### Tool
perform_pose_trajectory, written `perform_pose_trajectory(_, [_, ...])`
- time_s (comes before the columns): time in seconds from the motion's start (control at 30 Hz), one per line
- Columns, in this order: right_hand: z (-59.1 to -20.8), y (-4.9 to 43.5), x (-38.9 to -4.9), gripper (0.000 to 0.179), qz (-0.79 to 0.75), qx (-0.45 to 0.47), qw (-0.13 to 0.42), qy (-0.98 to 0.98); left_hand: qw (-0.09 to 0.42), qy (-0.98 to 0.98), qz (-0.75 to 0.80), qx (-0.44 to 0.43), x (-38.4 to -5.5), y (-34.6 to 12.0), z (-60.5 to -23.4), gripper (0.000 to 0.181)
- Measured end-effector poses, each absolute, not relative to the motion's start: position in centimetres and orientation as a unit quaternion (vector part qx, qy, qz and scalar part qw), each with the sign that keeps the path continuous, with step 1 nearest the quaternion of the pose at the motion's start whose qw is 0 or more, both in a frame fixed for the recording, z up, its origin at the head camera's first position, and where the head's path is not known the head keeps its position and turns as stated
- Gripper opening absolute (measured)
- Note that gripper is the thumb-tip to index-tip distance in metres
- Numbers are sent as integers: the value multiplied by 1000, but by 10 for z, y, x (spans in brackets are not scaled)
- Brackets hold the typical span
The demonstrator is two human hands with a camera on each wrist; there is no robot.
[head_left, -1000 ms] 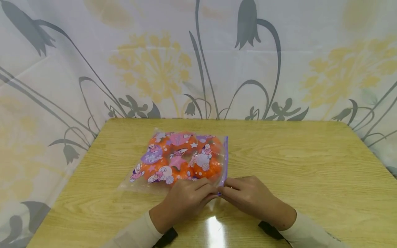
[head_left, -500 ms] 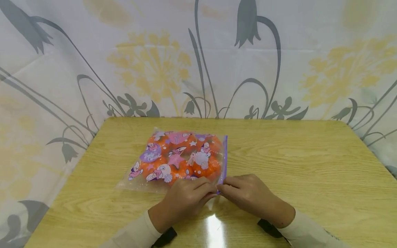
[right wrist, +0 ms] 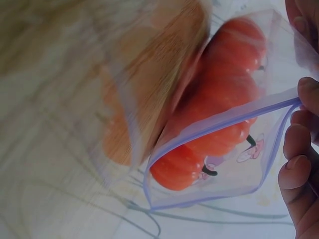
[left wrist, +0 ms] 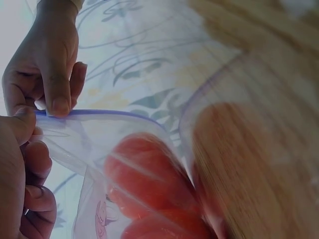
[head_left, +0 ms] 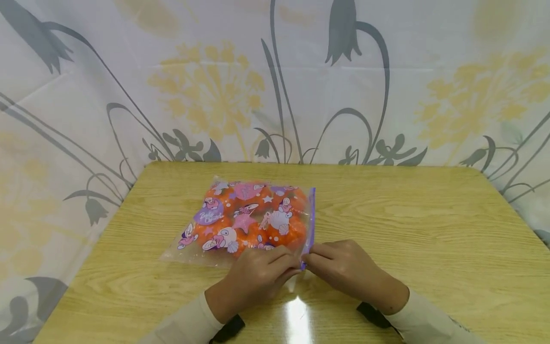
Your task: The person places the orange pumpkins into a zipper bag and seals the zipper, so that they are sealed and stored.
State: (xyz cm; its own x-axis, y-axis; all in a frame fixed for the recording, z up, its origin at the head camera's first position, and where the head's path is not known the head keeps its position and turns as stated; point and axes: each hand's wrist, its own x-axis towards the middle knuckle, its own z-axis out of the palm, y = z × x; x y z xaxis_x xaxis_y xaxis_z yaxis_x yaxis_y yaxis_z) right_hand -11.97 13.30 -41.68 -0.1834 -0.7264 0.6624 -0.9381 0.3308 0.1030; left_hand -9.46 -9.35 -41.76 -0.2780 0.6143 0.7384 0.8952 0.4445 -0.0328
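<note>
A clear zip bag (head_left: 243,220) printed with pink and purple cartoon sea creatures lies on the table. Several orange, ribbed, pumpkin-like pieces (right wrist: 214,99) with dark green stems fill it. Its purple zip strip (head_left: 312,215) runs along the right side, and the right wrist view shows the two edges of the mouth standing apart. At the near corner of that strip my left hand (head_left: 259,274) pinches the bag. Right beside it, my right hand (head_left: 343,267) pinches the same end of the strip between thumb and curled fingers. The two hands' fingertips nearly meet there.
The bag rests left of centre on a light wood-grain table (head_left: 429,229). Behind and to the left hangs a pale cloth (head_left: 301,95) with grey and yellow flowers. A bright light reflection (head_left: 298,317) shows on the table between the forearms.
</note>
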Motion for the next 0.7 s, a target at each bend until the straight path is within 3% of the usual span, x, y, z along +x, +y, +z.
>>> perform_pose_trajectory(0.27, [-416, 134, -120, 30, 162, 550, 324, -752, 351, -771, -205, -490, -94, -93, -416, 20])
perform_pose_trajectory(0.7, [-414, 138, -126, 33, 149, 544, 326, -759, 351, -768, -206, -495, -91, -92, -411, 7])
